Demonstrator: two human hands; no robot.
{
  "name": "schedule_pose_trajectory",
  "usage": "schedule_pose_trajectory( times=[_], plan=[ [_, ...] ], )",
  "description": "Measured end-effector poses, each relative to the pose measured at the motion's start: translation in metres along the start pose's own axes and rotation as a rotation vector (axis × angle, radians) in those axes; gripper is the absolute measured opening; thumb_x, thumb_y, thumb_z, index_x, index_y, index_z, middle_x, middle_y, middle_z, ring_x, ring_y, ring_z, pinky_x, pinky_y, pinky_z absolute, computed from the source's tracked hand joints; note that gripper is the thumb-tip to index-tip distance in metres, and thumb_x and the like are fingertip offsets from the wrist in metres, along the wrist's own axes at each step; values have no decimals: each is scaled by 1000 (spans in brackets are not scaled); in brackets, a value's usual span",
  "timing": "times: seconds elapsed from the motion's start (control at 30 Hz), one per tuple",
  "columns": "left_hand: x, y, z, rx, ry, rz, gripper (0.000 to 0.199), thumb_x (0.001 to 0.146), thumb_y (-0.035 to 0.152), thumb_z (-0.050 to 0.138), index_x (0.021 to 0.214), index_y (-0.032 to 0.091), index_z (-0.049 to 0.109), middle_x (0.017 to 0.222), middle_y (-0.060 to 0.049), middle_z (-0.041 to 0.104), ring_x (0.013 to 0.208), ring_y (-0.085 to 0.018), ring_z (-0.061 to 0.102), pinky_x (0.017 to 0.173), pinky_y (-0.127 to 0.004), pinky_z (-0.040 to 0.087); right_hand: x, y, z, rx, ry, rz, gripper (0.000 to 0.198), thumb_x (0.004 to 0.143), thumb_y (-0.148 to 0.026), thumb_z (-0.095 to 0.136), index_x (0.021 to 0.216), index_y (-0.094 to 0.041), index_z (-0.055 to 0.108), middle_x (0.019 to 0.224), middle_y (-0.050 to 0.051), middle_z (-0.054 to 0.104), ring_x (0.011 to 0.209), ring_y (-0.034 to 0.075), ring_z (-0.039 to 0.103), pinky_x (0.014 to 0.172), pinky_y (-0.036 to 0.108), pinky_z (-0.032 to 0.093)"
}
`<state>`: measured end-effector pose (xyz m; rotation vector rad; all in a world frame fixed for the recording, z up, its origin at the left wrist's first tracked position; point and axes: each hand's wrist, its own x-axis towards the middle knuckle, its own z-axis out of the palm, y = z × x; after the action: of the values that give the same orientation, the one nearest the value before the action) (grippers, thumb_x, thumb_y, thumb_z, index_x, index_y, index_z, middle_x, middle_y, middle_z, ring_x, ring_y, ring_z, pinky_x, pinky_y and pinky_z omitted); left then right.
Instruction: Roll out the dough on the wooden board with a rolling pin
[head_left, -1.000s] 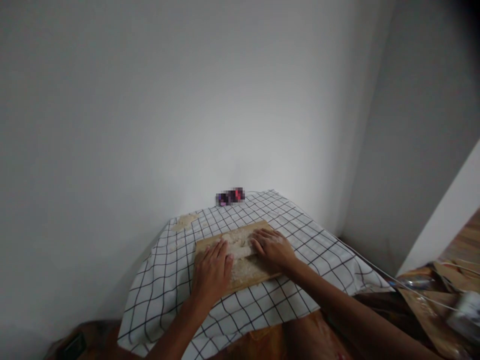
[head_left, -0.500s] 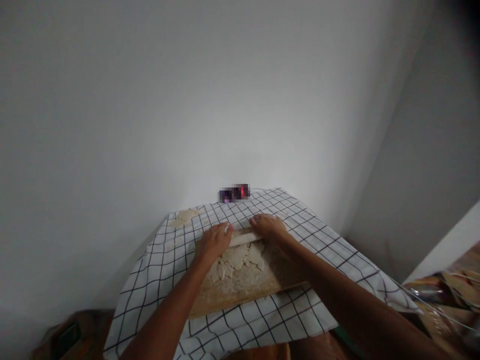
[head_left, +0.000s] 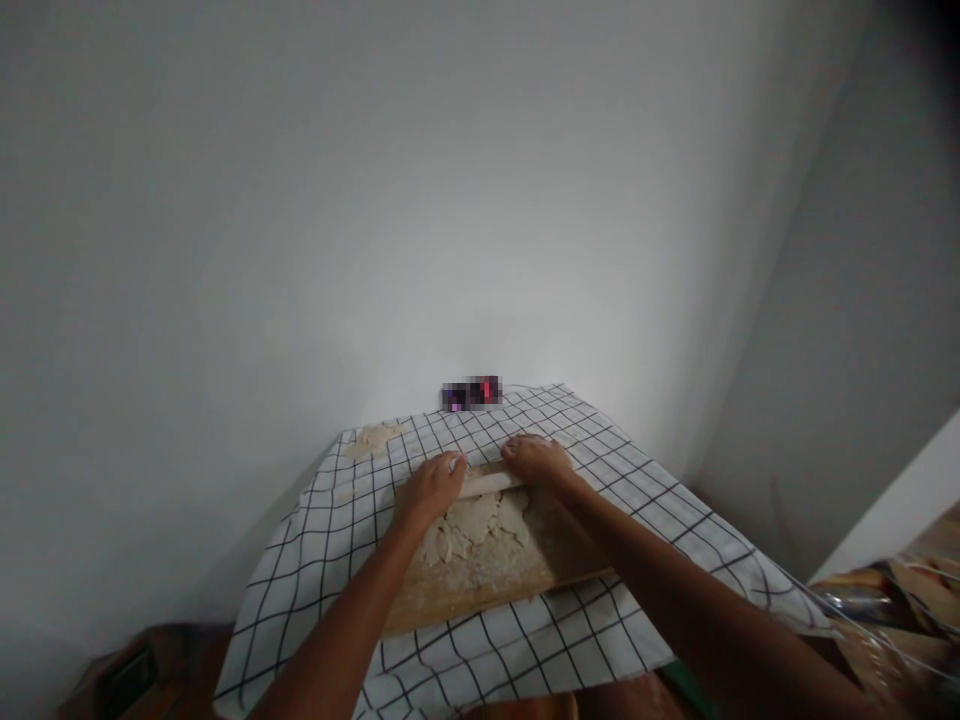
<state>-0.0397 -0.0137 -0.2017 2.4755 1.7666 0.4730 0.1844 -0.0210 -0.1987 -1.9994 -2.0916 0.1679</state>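
Grasping the rolling pin (head_left: 491,484), lower centre, your left hand (head_left: 435,482) and right hand (head_left: 538,459) sit apart, probably the best hold; pin looks stiff, light; dough (head_left: 476,520) just below likely soft, tears easily.

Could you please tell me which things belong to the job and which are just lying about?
Apparently in use:
- rolling pin, under the left hand and right hand
- cracked dough
- wooden board
- checked cloth beneath

Probably just lying about:
- blurred dark object, far edge
- clutter, lower right
- pale patch, far left: unclear
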Motion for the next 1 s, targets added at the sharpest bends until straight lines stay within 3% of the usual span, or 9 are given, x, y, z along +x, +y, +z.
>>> schedule_pose_trajectory(
  times=[0.1, 0.2, 0.37, 0.47, 0.57, 0.73, 1.0],
  plan=[
    [-21, 9, -5, 14, 32, -34, 43, 114, 35, 43, 141, 19, 72, 148, -9, 73, 142, -27, 66, 122, -41, 50, -24, 1, 4, -20, 82, -63, 47, 114, -35, 33, 121, -21, 77, 140, 16, 74, 134, 31, 66, 105, 45, 54],
    [-42, 15, -4, 103, 103, 71, 42, 112, 27, 44, 140, 14, 73, 152, -13, 70, 152, -31, 57, 129, -48, 45, -50, 4, 9, -15, 162, -143, 46, 115, -33, 33, 121, -21, 77, 141, 14, 74, 139, 29, 63, 112, 45, 52],
    [-82, 18, 5, 141, 206, 216, 48, 115, 30, 36, 142, 13, 72, 149, -14, 72, 142, -29, 66, 125, -51, 51, -92, 11, 25, 43, 295, -226, 41, 115, -32, 39, 127, -22, 77, 148, 11, 72, 142, 28, 62, 119, 46, 50],
    [-105, 18, 8, 159, 244, 268, 49, 114, 32, 37, 150, 15, 66, 156, -13, 67, 143, -29, 65, 126, -55, 49, -111, 16, 33, 57, 376, -248, 40, 114, -37, 45, 137, -23, 75, 151, 13, 70, 144, 31, 62, 123, 52, 47],
    [-118, 19, 8, 163, 254, 308, 49, 114, 31, 38, 152, 17, 65, 160, -11, 64, 147, -28, 62, 127, -54, 49, -121, 20, 34, 70, 391, -304, 42, 114, -39, 44, 134, -22, 76, 150, 13, 71, 144, 31, 63, 123, 52, 47],
    [-106, 20, 6, 166, 217, 279, 48, 115, 32, 37, 152, 18, 65, 159, -10, 64, 149, -27, 60, 129, -53, 46, -109, 19, 25, 73, 310, -316, 45, 116, -38, 38, 134, -22, 76, 149, 10, 72, 145, 28, 62, 125, 50, 45],
    [-46, 18, 3, 212, 132, 185, 47, 116, 35, 38, 145, 16, 70, 154, -11, 68, 152, -31, 57, 127, -52, 46, -53, 11, 3, 36, 126, -182, 50, 117, -38, 31, 126, -22, 77, 146, 11, 73, 140, 26, 64, 116, 41, 51]
  ],
)
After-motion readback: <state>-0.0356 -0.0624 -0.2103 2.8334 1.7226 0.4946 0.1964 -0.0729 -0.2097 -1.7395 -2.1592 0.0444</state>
